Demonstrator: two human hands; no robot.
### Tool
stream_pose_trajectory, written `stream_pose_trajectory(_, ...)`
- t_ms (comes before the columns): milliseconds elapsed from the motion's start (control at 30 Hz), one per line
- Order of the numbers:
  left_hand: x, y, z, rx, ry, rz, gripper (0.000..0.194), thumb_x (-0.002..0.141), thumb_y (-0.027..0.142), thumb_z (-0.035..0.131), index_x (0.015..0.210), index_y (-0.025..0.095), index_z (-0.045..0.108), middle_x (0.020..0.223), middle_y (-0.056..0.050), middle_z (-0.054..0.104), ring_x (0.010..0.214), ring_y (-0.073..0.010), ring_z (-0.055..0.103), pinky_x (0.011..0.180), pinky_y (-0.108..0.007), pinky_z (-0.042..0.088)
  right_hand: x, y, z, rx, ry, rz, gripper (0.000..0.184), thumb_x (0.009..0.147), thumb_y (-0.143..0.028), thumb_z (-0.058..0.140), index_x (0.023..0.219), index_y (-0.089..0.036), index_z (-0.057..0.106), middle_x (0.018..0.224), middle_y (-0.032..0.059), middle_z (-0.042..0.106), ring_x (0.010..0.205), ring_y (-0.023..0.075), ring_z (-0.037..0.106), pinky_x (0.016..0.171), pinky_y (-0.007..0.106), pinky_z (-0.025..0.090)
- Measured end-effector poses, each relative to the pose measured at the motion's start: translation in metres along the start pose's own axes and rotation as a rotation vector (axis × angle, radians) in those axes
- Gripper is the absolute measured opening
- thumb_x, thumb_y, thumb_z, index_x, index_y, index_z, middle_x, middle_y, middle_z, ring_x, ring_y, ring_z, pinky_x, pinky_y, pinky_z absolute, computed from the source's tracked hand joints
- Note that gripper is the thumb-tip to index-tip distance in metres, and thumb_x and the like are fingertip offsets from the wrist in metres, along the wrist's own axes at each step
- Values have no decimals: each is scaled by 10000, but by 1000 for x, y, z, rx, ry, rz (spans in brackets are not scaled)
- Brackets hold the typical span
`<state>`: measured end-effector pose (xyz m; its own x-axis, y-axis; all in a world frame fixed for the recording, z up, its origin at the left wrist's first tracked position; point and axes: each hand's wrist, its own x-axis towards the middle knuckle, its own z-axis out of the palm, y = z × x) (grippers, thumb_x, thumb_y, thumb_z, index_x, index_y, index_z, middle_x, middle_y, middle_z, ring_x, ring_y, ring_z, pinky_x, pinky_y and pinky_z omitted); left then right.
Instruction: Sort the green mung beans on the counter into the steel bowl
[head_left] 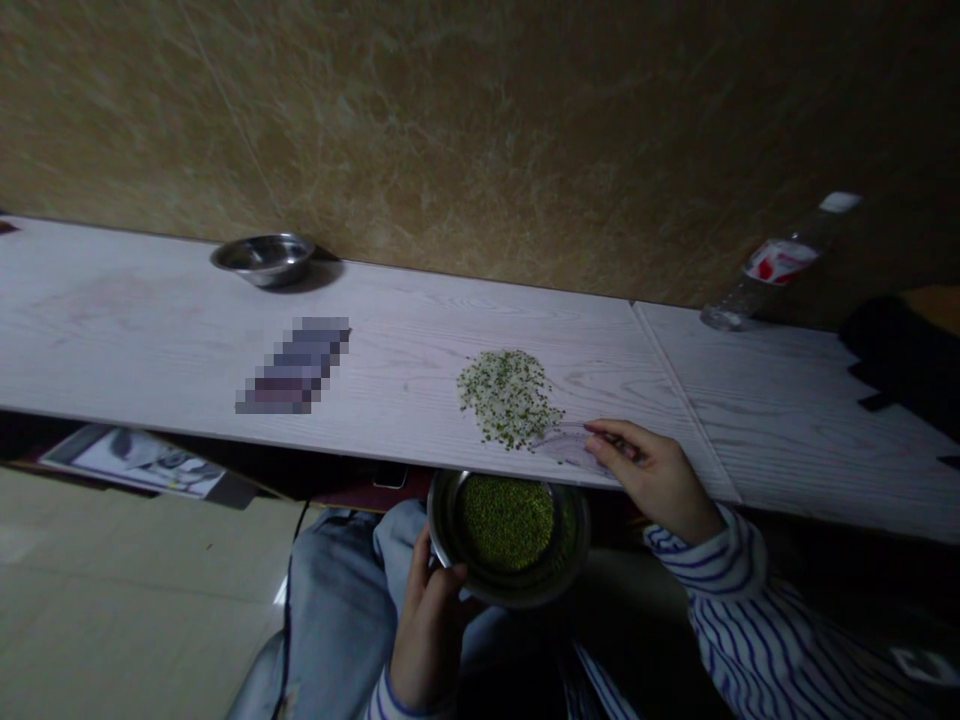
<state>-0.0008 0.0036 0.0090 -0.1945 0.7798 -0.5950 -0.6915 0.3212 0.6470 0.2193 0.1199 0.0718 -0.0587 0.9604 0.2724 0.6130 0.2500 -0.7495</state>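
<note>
My left hand [435,620] grips the left rim of a steel bowl [574,560], held just under the table edge above my lap. Green mung beans [506,520] lie in the bowl. Pinched in the fingers of my right hand [652,470] is a clear, thin plastic piece [566,443]; its exact kind is hard to make out. It rests low over the tabletop, at the lower right edge of a spread pile of green beans mixed with white grains [506,395].
A second steel bowl [266,262] stands by the wall at the left. A blurred-out flat item [296,365] lies in front of it. At the right are a clear bottle with a white cap [780,262] and a dark item [900,350]. The white wood-grain table [405,420] meets the wall.
</note>
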Motion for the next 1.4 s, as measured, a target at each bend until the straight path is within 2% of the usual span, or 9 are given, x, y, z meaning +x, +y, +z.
stream_pose_trajectory(200,-2,1,1,-25,6,7,617,649,245,642,1254,260,522,1157,-67,596,962,-252,581,691,-352,538,5,-2,0,19,25,-2,266,793,-381,650,937,-177,744,779,69,730,693,195,663,630,309,541)
stream_pose_trajectory(400,-4,2,4,-5,4,44,733,651,261,646,1361,254,467,1237,-110,577,1032,-312,572,658,-374,545,12,-4,3,51,10,9,259,778,-364,650,922,-167,739,774,68,732,681,188,658,617,302,537)
stream_pose_trajectory(633,-2,0,2,8,-8,32,791,636,267,655,1394,268,426,1237,-105,568,1049,-311,556,661,-376,548,12,-8,7,32,-23,-10,239,780,-361,654,918,-188,744,792,58,739,709,193,666,632,304,542)
stream_pose_trajectory(800,-1,0,2,0,5,18,764,618,253,654,1358,266,465,1222,-99,572,1070,-321,542,665,-372,546,12,-9,5,26,-37,-23,243,781,-380,654,913,-197,746,794,58,742,706,195,666,626,307,542)
stream_pose_trajectory(1033,-2,3,4,2,-5,8,768,635,231,632,1377,266,436,1164,-98,587,1015,-300,550,663,-372,542,11,-11,6,39,-54,-16,231,776,-355,652,911,-193,748,820,60,748,726,196,669,642,306,544)
stream_pose_trajectory(1267,-1,2,4,6,0,4,756,625,258,646,1359,284,465,1240,-99,582,1040,-312,559,669,-367,535,7,-15,9,36,-61,-27,212,782,-351,642,902,-214,752,820,54,752,736,198,675,666,315,554)
stream_pose_trajectory(1400,-1,1,5,-12,-3,5,751,611,254,654,1341,295,484,1205,-86,596,1056,-313,554,681,-383,535,2,-18,13,49,-74,-34,197,779,-320,648,909,-213,751,835,53,755,745,198,680,696,317,562)
